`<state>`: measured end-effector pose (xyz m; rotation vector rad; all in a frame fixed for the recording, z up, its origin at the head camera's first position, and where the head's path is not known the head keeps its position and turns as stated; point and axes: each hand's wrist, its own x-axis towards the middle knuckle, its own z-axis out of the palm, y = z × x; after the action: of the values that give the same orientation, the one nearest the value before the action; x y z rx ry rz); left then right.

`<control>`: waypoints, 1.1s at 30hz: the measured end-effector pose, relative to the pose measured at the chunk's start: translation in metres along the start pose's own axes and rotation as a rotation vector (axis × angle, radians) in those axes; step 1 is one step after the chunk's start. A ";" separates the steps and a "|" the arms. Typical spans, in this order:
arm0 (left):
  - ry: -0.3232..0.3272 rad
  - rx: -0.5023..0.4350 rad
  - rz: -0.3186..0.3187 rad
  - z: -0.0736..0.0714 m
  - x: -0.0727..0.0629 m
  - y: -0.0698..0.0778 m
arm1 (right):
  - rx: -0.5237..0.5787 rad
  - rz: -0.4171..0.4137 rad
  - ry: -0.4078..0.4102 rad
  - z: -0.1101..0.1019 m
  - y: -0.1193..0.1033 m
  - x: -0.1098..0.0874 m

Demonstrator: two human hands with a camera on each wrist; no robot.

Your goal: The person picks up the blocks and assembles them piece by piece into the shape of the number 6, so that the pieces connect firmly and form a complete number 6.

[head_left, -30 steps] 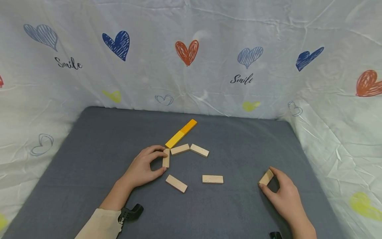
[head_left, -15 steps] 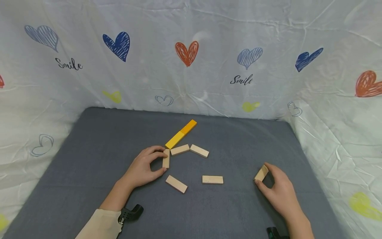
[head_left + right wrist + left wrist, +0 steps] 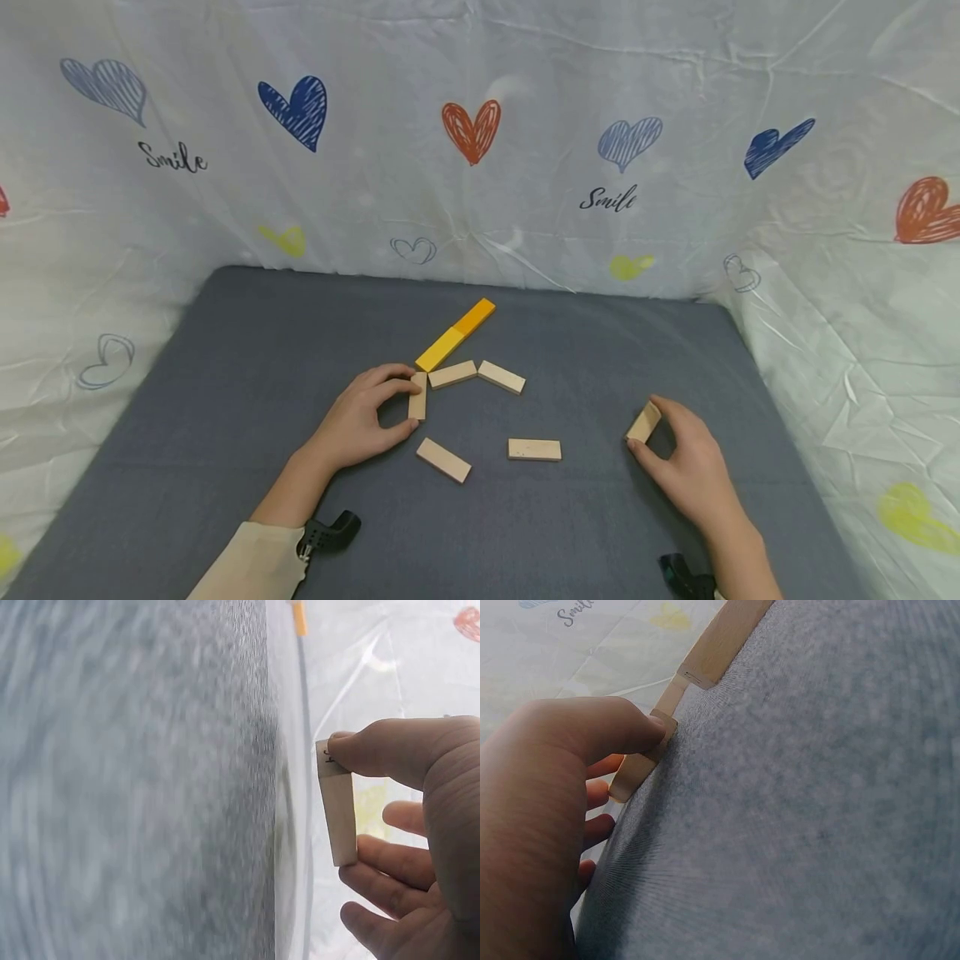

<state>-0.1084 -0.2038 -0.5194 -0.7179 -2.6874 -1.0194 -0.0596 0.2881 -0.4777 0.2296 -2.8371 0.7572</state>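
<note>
My left hand (image 3: 365, 419) pinches a plain wooden block (image 3: 417, 397) lengthwise between thumb and fingers, and that block lies on the grey cloth. Its far end meets the near end of a yellow block (image 3: 441, 349), which lines up with an orange block (image 3: 475, 317) behind it. To its right, two plain blocks form a shallow peak: a left one (image 3: 453, 375) and a right one (image 3: 502, 377). My right hand (image 3: 692, 462) pinches another wooden block (image 3: 340, 814) by its ends; in the right wrist view it is held above the cloth, with small dark marks on one end.
Two loose wooden blocks lie nearer me, a slanted one (image 3: 444, 461) and a level one (image 3: 534, 450) between the hands. The grey cloth (image 3: 585, 533) covers the table. A white sheet (image 3: 540, 67) with printed hearts hangs behind and at the sides.
My right hand has moved left and a little away from me, carrying its wooden block. The left hand and the blocks on the cloth have stayed in place.
</note>
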 end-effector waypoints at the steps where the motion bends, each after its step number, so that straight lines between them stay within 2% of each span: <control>1: 0.000 0.000 0.000 0.000 0.000 0.000 | 0.004 -0.008 0.001 0.001 -0.001 0.001; 10: 0.000 0.005 -0.003 0.000 -0.001 -0.001 | 0.031 -0.052 0.002 0.011 -0.015 0.007; 25: -0.002 0.005 -0.004 -0.002 0.000 0.002 | 0.054 -0.077 -0.085 0.028 -0.034 0.017; 33: -0.004 0.010 -0.008 -0.001 0.000 0.001 | 0.048 -0.115 -0.073 0.036 -0.044 0.024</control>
<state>-0.1081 -0.2035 -0.5182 -0.7086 -2.6989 -1.0063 -0.0795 0.2299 -0.4816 0.4316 -2.8461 0.8083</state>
